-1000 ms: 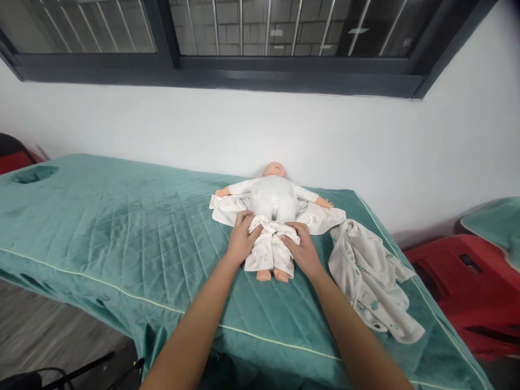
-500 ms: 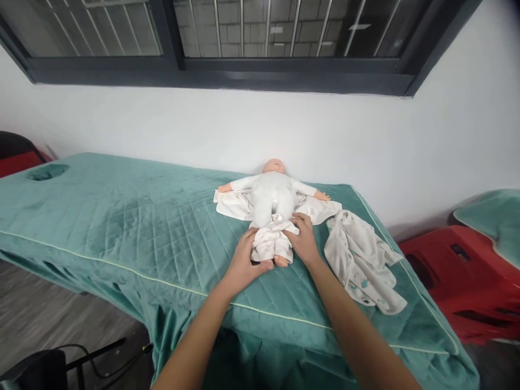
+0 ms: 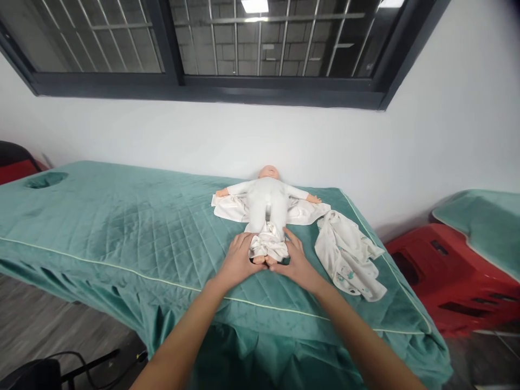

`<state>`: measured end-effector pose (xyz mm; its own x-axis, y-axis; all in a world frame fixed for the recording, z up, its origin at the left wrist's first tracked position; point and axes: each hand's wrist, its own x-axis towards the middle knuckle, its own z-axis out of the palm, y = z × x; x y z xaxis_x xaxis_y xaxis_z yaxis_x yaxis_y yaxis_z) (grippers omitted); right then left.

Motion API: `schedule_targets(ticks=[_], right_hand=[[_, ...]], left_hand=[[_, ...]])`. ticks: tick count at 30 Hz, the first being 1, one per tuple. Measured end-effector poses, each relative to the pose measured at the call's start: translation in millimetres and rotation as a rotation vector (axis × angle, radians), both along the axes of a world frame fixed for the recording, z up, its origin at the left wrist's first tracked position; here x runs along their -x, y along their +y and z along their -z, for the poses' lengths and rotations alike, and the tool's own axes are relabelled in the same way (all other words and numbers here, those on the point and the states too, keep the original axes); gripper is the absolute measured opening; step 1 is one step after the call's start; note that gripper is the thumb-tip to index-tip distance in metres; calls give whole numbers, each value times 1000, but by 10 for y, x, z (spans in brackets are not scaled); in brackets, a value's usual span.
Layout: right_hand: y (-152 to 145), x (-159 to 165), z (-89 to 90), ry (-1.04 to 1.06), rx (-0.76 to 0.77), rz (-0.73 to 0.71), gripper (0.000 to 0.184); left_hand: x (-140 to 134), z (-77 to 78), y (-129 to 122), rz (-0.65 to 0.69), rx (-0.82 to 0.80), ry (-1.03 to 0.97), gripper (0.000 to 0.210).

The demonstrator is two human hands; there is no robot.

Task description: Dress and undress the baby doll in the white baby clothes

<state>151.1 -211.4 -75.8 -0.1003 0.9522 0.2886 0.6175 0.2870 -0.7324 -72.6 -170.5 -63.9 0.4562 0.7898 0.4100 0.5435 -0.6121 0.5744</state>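
Note:
A baby doll (image 3: 267, 194) with a white cloth body lies on its back, arms spread and feet toward me. White baby pants (image 3: 268, 241) are bunched round its lower legs, and both feet poke out at the bottom. My left hand (image 3: 239, 261) curls round the left side of the pants, thumb by the feet. On the other side my right hand (image 3: 298, 264) grips them the same way, its thumb also at the feet. Some fingertips are hidden behind the cloth. Beneath the doll's arms a white garment (image 3: 307, 213) is spread out.
A crumpled, printed white baby garment (image 3: 347, 252) lies to the right on the green quilted bed (image 3: 134, 227). Behind stands a white wall under a barred window (image 3: 260, 89). Red plastic chairs (image 3: 450, 276) are at the right, with a green cloth on top.
My right hand has come down from the upper edge of the pants to beside the feet. Both feet now show below the cloth. The view has shifted slightly.

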Motion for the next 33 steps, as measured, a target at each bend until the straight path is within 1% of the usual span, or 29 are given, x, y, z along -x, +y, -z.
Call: schedule_targets(ticks=[2, 7, 10, 14, 16, 18, 20, 23, 26, 28, 29, 33], right_hand=[[-13, 42, -11, -17, 4, 6, 69], [-52, 128, -99, -40, -37, 31, 54], [-103, 153, -206, -76, -64, 46, 42], [-197, 128, -390, -117, -58, 21, 34], [-250, 95, -467, -121, -38, -1, 29], [-302, 62, -528, -115, -17, -18, 24], [-353, 40, -589, -100, 1, -29, 21], [-427, 21, -718, -73, 61, -61, 20], [-492, -11, -903, -18, 187, -153, 24], [-531, -48, -1045, 26, 275, -233, 29], [-550, -70, -1120, 46, 314, -267, 33], [-613, -152, -1450, 119, 448, -377, 54]], left_hand=[[-1, -66, -11, 3, 17, 31, 64], [-7, -150, -51, 4, 64, 56, 55], [-9, -178, -81, 3, 78, 59, 52], [3, -245, -157, -8, 108, 63, 51], [17, -304, -211, -21, 154, 70, 47], [37, -388, -266, 1, 235, 72, 42], [65, -503, -309, 72, 330, 55, 38], [126, -727, -334, 204, 447, 23, 35], [210, -975, -322, 347, 523, 29, 36], [271, -1135, -313, 427, 574, 57, 37], [299, -1212, -312, 445, 600, 80, 39], [381, -1540, -338, 452, 673, 205, 43]])
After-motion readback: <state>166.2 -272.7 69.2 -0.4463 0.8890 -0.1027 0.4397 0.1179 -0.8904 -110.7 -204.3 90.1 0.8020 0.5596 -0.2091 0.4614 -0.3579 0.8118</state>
